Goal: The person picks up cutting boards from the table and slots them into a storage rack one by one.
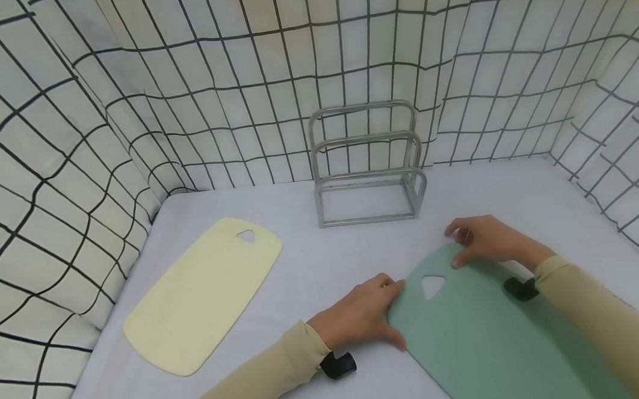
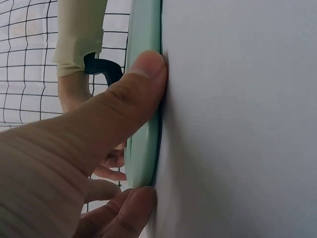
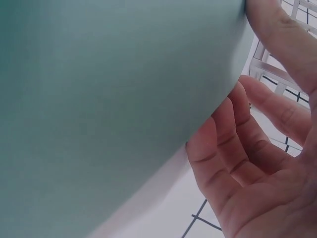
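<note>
A green cutting board point(image 1: 484, 335) with a triangular cut-out lies at the front right. My left hand point(image 1: 360, 315) holds its rounded left corner between spread thumb and fingers. From the left wrist view, the thumb point(image 2: 148, 67) presses the board's rim close over the white surface, with fingertips point(image 2: 138, 203) at the far end of that rim. At the board's far edge is my right hand point(image 1: 489, 239), thumb over the edge and the other fingers bent against it. The right wrist view shows those fingertips point(image 3: 203, 136) right at the rim, their ends partly hidden behind the board.
A cream cutting board point(image 1: 205, 296) with a similar cut-out lies flat on the left. Toward the back stands a metal rack point(image 1: 369, 176) with upright loops. White walls with a black grid point(image 1: 269, 63) surround the white table point(image 1: 301, 255).
</note>
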Available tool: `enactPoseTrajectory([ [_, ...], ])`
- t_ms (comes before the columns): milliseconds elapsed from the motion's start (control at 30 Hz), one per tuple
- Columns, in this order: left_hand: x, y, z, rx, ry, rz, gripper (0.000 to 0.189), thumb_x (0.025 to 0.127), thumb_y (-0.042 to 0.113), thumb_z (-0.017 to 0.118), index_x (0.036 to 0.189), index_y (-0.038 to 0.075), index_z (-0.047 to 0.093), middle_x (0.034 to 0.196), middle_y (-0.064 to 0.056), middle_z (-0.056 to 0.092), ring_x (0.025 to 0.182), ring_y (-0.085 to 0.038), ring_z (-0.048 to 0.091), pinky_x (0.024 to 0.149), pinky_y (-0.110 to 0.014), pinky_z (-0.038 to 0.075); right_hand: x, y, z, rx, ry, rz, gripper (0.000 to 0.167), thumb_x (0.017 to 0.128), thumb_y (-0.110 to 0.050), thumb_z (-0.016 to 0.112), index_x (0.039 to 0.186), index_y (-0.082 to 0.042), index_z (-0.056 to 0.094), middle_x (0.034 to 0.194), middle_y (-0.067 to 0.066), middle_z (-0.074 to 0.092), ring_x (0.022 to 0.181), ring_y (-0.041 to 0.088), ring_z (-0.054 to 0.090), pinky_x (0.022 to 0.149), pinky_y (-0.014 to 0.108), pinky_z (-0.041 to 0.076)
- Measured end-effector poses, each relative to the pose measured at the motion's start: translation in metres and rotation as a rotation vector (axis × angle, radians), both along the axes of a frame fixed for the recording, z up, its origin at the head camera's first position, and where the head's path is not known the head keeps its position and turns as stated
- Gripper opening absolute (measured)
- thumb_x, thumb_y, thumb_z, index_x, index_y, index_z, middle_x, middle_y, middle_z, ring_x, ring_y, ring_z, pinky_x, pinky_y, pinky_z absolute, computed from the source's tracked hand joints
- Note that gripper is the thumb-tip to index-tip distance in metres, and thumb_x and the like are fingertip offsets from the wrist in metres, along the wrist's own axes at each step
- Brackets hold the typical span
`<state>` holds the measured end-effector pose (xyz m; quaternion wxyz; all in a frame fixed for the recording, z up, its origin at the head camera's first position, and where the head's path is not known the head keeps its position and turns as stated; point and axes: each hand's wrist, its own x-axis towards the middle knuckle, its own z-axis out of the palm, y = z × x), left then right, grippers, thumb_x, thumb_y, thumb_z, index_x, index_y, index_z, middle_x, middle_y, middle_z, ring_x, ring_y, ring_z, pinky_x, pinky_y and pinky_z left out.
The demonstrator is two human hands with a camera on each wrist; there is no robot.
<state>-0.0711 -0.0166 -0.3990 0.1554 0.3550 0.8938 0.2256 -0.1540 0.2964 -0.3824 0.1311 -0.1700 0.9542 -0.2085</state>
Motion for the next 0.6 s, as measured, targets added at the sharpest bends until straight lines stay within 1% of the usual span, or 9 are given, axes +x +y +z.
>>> enactPoseTrajectory([
  [200,-0.005,-0.004,0.001,0.010,0.005,0.005,0.103,0.073,0.043,0.093,0.156,0.005,0.044,0.145,-0.009,0.058,0.121,-0.013,0.063,0.103,-0.020,0.053,-0.003,-0.001,0.002,0.005,-0.003,0.000,0.066,0.076,-0.042,0.089,0.128,-0.009,0.065,0.120,0.019,0.070,0.109,0.033,0.067,0.092,0.054,0.059],
  [333,-0.009,-0.007,0.001,0.022,0.004,0.027,0.100,0.073,0.040,0.093,0.154,0.005,0.047,0.144,-0.010,0.060,0.121,-0.014,0.064,0.102,-0.021,0.054,-0.006,-0.002,0.001,0.009,-0.002,-0.006,0.066,0.077,-0.043,0.089,0.128,-0.009,0.065,0.120,0.020,0.070,0.109,0.034,0.067,0.092,0.054,0.059],
  [567,-0.017,-0.013,0.003,0.045,-0.014,0.070,0.093,0.073,0.035,0.094,0.150,0.005,0.051,0.129,-0.007,0.066,0.104,-0.010,0.064,0.091,-0.019,0.055,-0.012,-0.003,0.000,0.018,0.000,-0.027,0.067,0.077,-0.045,0.088,0.128,-0.008,0.064,0.122,0.024,0.069,0.109,0.038,0.067,0.090,0.055,0.059],
  [600,-0.018,-0.014,0.003,0.047,-0.015,0.078,0.092,0.074,0.034,0.094,0.150,0.005,0.052,0.128,-0.007,0.066,0.103,-0.010,0.064,0.091,-0.019,0.054,-0.013,-0.003,0.000,0.016,0.000,-0.029,0.067,0.078,-0.044,0.088,0.128,-0.008,0.064,0.123,0.024,0.069,0.110,0.039,0.067,0.089,0.055,0.059],
])
